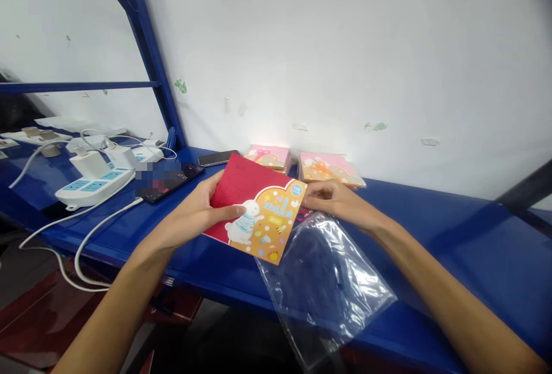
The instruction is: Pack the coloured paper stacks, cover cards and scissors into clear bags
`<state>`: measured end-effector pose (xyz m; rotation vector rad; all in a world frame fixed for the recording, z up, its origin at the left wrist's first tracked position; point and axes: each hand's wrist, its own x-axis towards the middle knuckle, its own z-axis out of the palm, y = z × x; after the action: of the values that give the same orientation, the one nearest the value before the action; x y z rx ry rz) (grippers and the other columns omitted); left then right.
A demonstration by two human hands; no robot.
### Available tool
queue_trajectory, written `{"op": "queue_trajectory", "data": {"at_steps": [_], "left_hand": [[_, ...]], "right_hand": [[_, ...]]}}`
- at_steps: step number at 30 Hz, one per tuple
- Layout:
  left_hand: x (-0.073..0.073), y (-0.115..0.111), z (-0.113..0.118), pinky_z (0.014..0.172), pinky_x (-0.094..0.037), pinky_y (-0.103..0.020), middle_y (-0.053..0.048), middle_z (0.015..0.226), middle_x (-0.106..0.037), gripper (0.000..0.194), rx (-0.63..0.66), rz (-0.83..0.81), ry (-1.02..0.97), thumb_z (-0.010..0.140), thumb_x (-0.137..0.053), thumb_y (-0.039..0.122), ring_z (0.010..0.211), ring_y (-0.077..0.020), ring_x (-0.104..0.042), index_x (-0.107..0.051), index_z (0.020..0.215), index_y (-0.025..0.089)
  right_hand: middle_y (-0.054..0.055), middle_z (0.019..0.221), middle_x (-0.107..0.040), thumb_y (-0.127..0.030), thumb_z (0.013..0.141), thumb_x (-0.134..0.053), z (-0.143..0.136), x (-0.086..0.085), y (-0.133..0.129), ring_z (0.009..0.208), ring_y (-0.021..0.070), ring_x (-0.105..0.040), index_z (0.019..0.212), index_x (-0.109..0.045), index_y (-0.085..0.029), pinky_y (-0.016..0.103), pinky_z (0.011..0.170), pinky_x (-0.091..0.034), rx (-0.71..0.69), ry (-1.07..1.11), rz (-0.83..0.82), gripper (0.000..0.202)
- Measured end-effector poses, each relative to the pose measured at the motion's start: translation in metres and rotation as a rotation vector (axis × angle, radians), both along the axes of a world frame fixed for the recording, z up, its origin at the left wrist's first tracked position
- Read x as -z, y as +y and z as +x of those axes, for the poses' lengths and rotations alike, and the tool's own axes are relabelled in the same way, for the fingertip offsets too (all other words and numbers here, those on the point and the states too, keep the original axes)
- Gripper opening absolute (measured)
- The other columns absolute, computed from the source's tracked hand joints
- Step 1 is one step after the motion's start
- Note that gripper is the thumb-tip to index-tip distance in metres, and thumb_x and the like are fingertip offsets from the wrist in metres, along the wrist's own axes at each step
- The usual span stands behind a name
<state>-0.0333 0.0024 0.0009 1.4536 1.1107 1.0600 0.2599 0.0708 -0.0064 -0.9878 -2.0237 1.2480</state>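
Note:
My left hand (207, 207) grips a square paper booklet (263, 218), thumb on its front and fingers behind. Its face is red on the left and orange on the right, with a white cartoon animal in a striped top. At the booklet's right edge, the fingers of my right hand (330, 198) are curled together; what they pinch is hidden. Just under them shows a small bit of a pink thing (303, 213), too covered to name. A clear plastic bag (332, 282) spreads below my right hand and hangs over the table's front edge.
Two stacks of similar booklets, a left stack (269, 157) and a right stack (330, 168), stand against the white wall on the blue table (431, 224). Two phones, one dark phone (218, 158) and one lit phone (176, 181), lie left, beside a power strip (95, 184) with white cables.

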Motion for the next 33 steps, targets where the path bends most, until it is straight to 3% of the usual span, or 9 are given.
{"op": "queue_trajectory", "data": {"at_steps": [6,13,15,20,24,28,33], "left_hand": [[0.000,0.000,-0.002,0.079,-0.065,-0.042,-0.008,0.128,-0.074,0.070,0.107,-0.107,-0.025,0.076,-0.081,0.018,0.099,-0.0319,-0.077,-0.055,0.140,0.029],[0.000,0.000,0.000,0.075,-0.065,-0.039,-0.007,0.121,-0.077,0.066,0.118,-0.105,0.055,0.078,-0.081,0.022,0.095,-0.0301,-0.078,-0.056,0.139,0.029],[0.000,0.000,0.001,0.075,-0.065,-0.040,-0.008,0.121,-0.077,0.066,0.120,-0.102,0.074,0.078,-0.082,0.027,0.095,-0.0303,-0.078,-0.056,0.139,0.028],[0.001,0.001,0.004,0.082,-0.064,-0.043,-0.009,0.124,-0.076,0.068,0.142,-0.096,0.082,0.078,-0.083,0.031,0.110,-0.0336,-0.074,-0.055,0.140,0.028],[0.003,0.002,0.004,0.082,-0.064,-0.043,-0.009,0.126,-0.075,0.068,0.149,-0.094,0.089,0.077,-0.083,0.031,0.112,-0.0344,-0.073,-0.056,0.139,0.028],[0.001,0.001,0.003,0.081,-0.064,-0.041,-0.008,0.126,-0.075,0.068,0.157,-0.089,0.089,0.077,-0.082,0.032,0.114,-0.0341,-0.072,-0.055,0.140,0.029],[-0.003,-0.001,0.000,0.078,-0.064,-0.039,-0.006,0.124,-0.076,0.064,0.182,-0.106,0.131,0.081,-0.079,0.033,0.103,-0.0305,-0.076,-0.055,0.140,0.030]], "right_hand": [[0.009,0.088,-0.078,-0.048,0.086,-0.074,0.000,0.002,0.000,0.077,0.0197,-0.072,0.081,-0.079,-0.019,0.034,0.075,-0.057,-0.032,0.091,-0.225,0.029],[0.012,0.095,-0.078,-0.054,0.092,-0.066,0.001,0.002,-0.002,0.081,0.0222,-0.072,0.110,-0.077,-0.019,0.036,0.078,-0.058,-0.016,0.225,-0.388,0.041],[0.010,0.095,-0.077,-0.053,0.093,-0.065,0.002,-0.001,-0.003,0.080,0.0211,-0.070,0.116,-0.074,-0.021,0.035,0.076,-0.057,-0.028,0.217,-0.383,0.041],[0.007,0.117,-0.072,-0.040,0.087,-0.076,0.001,-0.007,-0.008,0.098,0.0225,-0.066,0.124,-0.071,-0.026,0.035,0.084,-0.054,-0.106,0.200,-0.325,0.041],[0.006,0.108,-0.075,-0.033,0.085,-0.078,0.002,-0.011,-0.012,0.103,0.0243,-0.068,0.137,-0.062,-0.029,0.039,0.092,-0.053,-0.160,0.172,-0.334,0.054],[0.005,0.112,-0.076,-0.022,0.082,-0.080,0.005,-0.012,-0.012,0.106,0.0226,-0.070,0.144,-0.052,-0.030,0.039,0.098,-0.053,-0.243,0.161,-0.376,0.069],[0.005,0.117,-0.074,-0.020,0.085,-0.077,0.005,-0.011,-0.012,0.111,0.0217,-0.069,0.147,-0.050,-0.031,0.039,0.099,-0.054,-0.263,0.142,-0.341,0.068]]}}
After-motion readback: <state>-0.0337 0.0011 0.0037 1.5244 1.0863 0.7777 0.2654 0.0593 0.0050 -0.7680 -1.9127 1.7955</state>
